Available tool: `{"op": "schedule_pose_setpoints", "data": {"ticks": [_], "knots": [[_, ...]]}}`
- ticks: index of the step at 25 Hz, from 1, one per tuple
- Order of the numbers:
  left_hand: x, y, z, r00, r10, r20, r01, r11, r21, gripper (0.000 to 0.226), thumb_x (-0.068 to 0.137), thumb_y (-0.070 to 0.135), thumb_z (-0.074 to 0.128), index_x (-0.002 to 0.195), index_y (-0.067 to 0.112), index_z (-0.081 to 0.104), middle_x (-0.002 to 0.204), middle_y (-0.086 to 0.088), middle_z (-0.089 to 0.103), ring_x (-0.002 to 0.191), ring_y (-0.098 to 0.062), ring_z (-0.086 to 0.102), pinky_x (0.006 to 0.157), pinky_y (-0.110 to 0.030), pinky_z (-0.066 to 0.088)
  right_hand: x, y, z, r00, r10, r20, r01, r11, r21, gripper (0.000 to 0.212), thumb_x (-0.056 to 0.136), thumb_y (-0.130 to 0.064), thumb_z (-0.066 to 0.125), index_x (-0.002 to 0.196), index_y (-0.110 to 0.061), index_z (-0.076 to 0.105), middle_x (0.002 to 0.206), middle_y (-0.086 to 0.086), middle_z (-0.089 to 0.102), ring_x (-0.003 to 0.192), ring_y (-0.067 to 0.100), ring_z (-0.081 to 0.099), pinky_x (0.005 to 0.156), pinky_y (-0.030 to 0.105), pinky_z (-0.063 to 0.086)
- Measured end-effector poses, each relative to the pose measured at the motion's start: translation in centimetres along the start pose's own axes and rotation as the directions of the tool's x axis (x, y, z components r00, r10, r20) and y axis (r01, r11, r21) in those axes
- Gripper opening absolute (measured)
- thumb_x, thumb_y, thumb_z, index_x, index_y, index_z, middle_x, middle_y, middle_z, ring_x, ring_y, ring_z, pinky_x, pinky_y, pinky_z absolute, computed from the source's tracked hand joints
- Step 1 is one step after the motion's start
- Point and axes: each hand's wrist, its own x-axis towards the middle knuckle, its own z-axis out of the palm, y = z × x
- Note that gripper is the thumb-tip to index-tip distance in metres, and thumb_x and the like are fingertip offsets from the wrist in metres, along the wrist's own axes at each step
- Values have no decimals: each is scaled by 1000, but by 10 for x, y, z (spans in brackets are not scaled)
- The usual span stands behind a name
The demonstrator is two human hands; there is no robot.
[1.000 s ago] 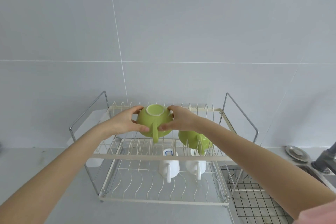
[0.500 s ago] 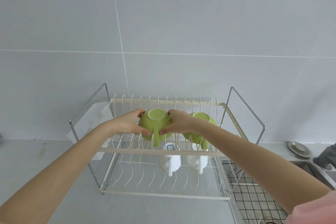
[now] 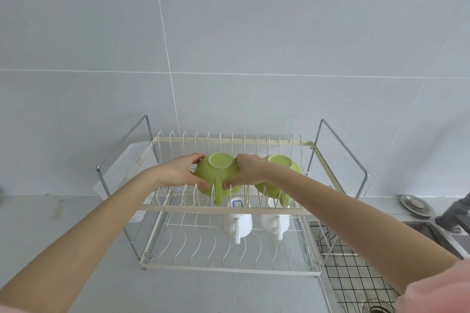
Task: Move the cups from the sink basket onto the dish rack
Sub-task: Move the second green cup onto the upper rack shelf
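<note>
I hold an upside-down green cup (image 3: 218,173) with both hands over the upper tier of the two-tier wire dish rack (image 3: 229,207). My left hand (image 3: 181,173) grips its left side and my right hand (image 3: 248,173) its right side; the handle points toward me and down. A second green cup (image 3: 277,173) sits inverted on the upper tier just to the right, partly behind my right wrist. Two white mugs (image 3: 237,221) (image 3: 274,220) stand inverted on the lower tier. The black wire sink basket (image 3: 356,274) lies at the lower right.
The rack stands on a grey counter (image 3: 76,249) against a tiled wall. To its right is the steel sink with a drain (image 3: 376,309), a round metal cap (image 3: 415,204) and a dark faucet base (image 3: 455,213). Chrome side handles rise at both rack ends.
The green cup and both hands have come lower, down to the upper tier's tines. The view has tilted slightly upward.
</note>
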Motion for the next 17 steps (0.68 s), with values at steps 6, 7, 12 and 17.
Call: {"op": "schedule_pose_setpoints", "data": {"ticks": [6, 7, 12, 17], "knots": [[1, 1, -1, 1000, -6, -1, 6, 994, 112, 76, 76, 19, 71, 139, 18, 29, 144, -2, 38, 106, -24, 59, 93, -29, 41, 1, -4, 1, 1000, 31, 6, -30, 997, -78, 30, 78, -39, 67, 77, -15, 49, 72, -1, 46, 85, 21, 43, 53, 25, 33], [1, 2, -1, 1000, -10, -6, 10, 990, 140, 77, 75, 21, 71, 139, 19, 29, 144, -2, 38, 105, -23, 57, 92, -29, 41, 0, -4, 1, 999, 38, 3, -38, 996, -84, 35, 77, -39, 67, 67, -19, 41, 67, -3, 43, 85, 22, 44, 49, 23, 30], [3, 2, -1, 1000, -18, -5, 19, 986, 166, 78, 76, 21, 71, 141, 15, 27, 146, -6, 37, 115, -27, 55, 104, -37, 40, 0, -5, -2, 1000, 11, 12, -10, 995, -95, 35, 78, -39, 67, 83, -13, 44, 76, -1, 46, 86, 22, 43, 66, 27, 35], [0, 4, -8, 998, -63, -9, 64, 973, 221, 76, 79, 31, 66, 142, 16, 25, 145, -7, 37, 123, -25, 48, 101, -34, 40, -9, -3, -7, 1000, -17, -4, 17, 995, -103, 55, 80, -39, 65, 119, -4, 48, 108, 9, 52, 99, 25, 47, 76, 30, 37]]}}
